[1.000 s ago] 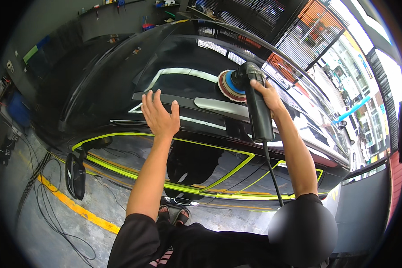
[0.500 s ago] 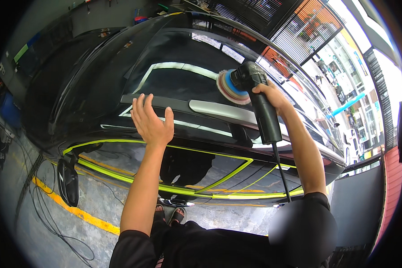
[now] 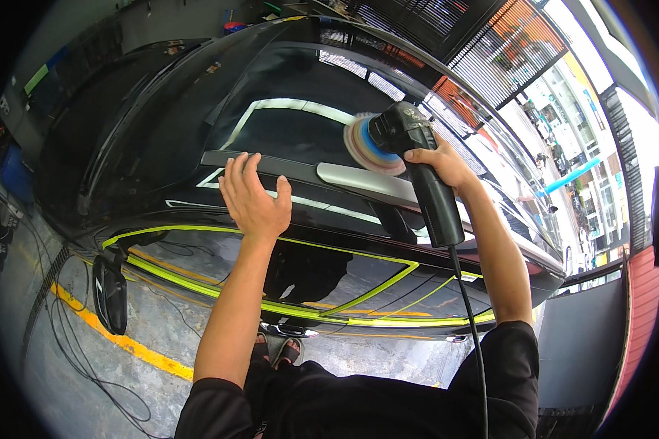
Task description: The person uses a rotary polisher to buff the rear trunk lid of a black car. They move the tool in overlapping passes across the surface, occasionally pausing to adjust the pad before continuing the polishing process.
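Note:
My right hand is wrapped round the body of a black car polisher. Its round pad, with a blue backing, is tilted on edge at the glossy black car roof, just beyond the silver roof rail. Whether the whole pad face touches the roof cannot be made out. The power cord runs from the polisher's butt down past my right arm. With fingers spread, my left hand rests at the dark front part of the roof rail and holds nothing.
Bright yellow-green masking tape borders the side windows below my hands. A wing mirror sticks out at the left. Cables lie looped on the concrete floor beside a yellow line. A slatted gate stands beyond the car.
The polisher has shifted slightly left along the roof, and its pad looks more blurred. My left hand has moved slightly right. The cord now hangs farther down across my right side.

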The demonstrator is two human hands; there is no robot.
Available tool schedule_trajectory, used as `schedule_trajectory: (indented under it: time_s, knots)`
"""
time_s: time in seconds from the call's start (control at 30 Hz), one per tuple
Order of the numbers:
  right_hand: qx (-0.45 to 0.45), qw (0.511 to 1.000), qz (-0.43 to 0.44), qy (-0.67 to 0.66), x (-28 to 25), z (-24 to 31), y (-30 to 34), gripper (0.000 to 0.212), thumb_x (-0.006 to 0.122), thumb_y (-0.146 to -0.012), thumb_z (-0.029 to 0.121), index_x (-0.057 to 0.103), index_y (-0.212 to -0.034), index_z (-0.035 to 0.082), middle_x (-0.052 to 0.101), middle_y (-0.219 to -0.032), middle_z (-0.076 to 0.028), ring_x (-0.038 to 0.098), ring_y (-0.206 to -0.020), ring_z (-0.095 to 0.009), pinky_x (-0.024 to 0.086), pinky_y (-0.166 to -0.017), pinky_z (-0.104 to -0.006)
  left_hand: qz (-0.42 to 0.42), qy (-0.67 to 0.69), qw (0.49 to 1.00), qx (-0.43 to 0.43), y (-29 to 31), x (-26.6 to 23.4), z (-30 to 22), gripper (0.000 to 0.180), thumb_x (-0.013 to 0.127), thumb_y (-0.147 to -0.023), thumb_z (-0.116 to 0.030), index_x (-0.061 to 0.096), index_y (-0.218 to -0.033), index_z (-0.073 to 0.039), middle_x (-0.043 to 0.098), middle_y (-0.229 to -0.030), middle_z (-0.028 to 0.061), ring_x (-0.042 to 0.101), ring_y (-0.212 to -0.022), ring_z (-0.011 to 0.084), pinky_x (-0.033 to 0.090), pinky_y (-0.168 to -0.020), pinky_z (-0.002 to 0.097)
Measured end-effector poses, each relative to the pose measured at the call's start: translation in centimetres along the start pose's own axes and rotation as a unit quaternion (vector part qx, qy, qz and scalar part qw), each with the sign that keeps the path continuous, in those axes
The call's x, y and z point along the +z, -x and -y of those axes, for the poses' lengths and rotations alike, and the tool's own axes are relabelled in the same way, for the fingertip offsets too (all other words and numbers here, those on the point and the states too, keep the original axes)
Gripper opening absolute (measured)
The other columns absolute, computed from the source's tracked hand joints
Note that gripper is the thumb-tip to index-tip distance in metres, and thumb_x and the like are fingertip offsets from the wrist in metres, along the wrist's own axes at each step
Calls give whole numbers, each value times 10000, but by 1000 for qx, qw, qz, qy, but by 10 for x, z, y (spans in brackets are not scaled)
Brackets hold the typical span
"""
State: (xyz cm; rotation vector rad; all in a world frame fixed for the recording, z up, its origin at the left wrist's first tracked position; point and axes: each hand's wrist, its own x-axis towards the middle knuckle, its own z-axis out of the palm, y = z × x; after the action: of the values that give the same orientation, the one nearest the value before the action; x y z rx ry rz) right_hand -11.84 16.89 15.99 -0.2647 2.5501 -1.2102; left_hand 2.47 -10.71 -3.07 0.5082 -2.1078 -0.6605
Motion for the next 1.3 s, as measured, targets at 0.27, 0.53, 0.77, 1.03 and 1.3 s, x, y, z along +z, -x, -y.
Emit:
schedule_trajectory:
  time_s: [0.27, 0.53, 0.77, 1.03, 1.3]
  knots:
    - [-8, 999, 25, 34, 5, 12, 1, 851, 862, -725, 362, 503, -1368, -64, 707, -968, -161, 691, -716, -189, 568, -676, -315, 5, 6, 1000, 9, 0, 2, 3, 613, 714, -878, -294, 528, -1417, -67, 508, -1477, 167, 409, -1466, 424, 253, -1237, 626]
    - [-18, 998, 44, 35, 21, 23, 0, 876, 862, -733, 355, 486, -1392, -82, 715, -973, -167, 696, -724, -193, 570, -694, -322, 1, 4, 1000, 4, 0, 1, 3, 607, 717, -875, -286, 532, -1411, -68, 512, -1466, 157, 413, -1460, 416, 256, -1236, 630]
    - [-37, 996, 50, 58, 28, 27, -6, 930, 863, -742, 356, 449, -1444, -91, 722, -987, -178, 703, -748, -188, 568, -727, -315, -6, 7, 1000, 8, 0, 3, 1, 607, 721, -867, -288, 539, -1403, -71, 517, -1459, 152, 421, -1456, 410, 256, -1240, 621]
    - [-36, 996, 58, 63, 38, 38, -7, 967, 866, -731, 355, 435, -1473, -89, 730, -1013, -182, 708, -767, -196, 565, -752, -319, -16, 5, 1000, 15, 0, 0, -1, 591, 728, -858, -263, 553, -1386, -64, 535, -1442, 155, 436, -1437, 408, 284, -1224, 601]
    - [-45, 994, 72, 62, 55, 50, -16, 991, 877, -726, 366, 431, -1480, -97, 731, -1032, -191, 717, -837, -220, 569, -797, -340, -18, 7, 1000, 14, -1, -2, -4, 554, 732, -852, -235, 582, -1353, -53, 562, -1417, 161, 460, -1402, 406, 311, -1209, 557]
